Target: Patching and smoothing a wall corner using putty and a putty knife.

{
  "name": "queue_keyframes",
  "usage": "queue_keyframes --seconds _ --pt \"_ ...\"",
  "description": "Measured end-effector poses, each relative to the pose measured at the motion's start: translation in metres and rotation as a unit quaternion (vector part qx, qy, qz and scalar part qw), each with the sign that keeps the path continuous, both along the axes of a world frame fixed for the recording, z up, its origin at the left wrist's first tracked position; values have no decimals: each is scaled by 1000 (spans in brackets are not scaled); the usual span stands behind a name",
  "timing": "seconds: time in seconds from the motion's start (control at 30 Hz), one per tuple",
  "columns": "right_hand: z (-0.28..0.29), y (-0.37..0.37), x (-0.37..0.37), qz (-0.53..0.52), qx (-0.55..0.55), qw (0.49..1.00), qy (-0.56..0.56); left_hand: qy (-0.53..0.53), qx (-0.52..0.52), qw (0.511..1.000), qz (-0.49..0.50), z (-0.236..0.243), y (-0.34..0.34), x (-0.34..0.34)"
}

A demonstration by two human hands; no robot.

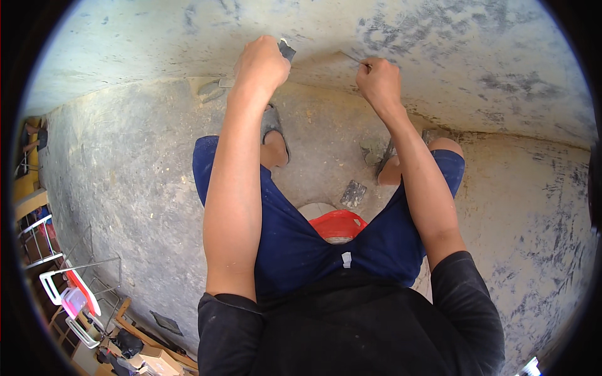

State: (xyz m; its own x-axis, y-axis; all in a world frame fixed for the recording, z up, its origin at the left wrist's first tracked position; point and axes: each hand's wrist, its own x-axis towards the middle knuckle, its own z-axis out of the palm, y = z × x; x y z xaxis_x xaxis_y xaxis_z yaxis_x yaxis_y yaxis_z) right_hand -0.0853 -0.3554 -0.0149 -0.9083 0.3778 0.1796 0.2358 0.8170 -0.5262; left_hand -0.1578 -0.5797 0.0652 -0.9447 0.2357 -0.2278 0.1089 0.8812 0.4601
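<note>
My left hand is closed around a dark, flat, ragged-edged piece with a pale smear at its top; its exact kind I cannot make out. To the right, my right hand grips a thin blade-like tool, seen nearly edge-on. The tool's tip is at or close to the pale wall, where a faint shadow falls. Dark grey patches mark the wall above and to the right of it. The fingers of both hands are partly turned from view.
Between my legs is a red seat or lid. A dark, paste-spotted scrap lies on the grey floor, near my sandalled feet. A light slab rests by the wall. Folding chairs and cardboard boxes crowd the left.
</note>
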Motion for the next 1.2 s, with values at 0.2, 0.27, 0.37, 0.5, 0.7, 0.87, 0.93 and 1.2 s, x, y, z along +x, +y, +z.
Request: queue_keyframes --seconds 0.2,0.27,0.37,0.5,0.7,0.87,0.93,1.2 --pt "3 1 3 1 -17 1000 -6 10 11 1000 6 -1 4 3" --pt "-3 -3 -3 11 -6 1000 -9 2 8 1000 4 -3 7 1" --pt "0 1 1 13 -11 1000 -10 2 7 1000 2 -5 7 0" --pt "-3 3 -1 20 2 1000 3 11 -4 1000 -7 -6 8 -3" --pt "4 -2 3 8 -14 1000 3 28 5 1000 -1 -7 10 1" --pt "-4 -2 -3 18 7 1000 -12 5 -9 1000 -13 -3 11 -2" --pt "-3 -3 -2 12 -6 1000 -20 10 -8 1000 -9 -3 12 2" --pt "-4 10 5 13 65 996 -62 16 -2 1000 -20 -6 13 3"
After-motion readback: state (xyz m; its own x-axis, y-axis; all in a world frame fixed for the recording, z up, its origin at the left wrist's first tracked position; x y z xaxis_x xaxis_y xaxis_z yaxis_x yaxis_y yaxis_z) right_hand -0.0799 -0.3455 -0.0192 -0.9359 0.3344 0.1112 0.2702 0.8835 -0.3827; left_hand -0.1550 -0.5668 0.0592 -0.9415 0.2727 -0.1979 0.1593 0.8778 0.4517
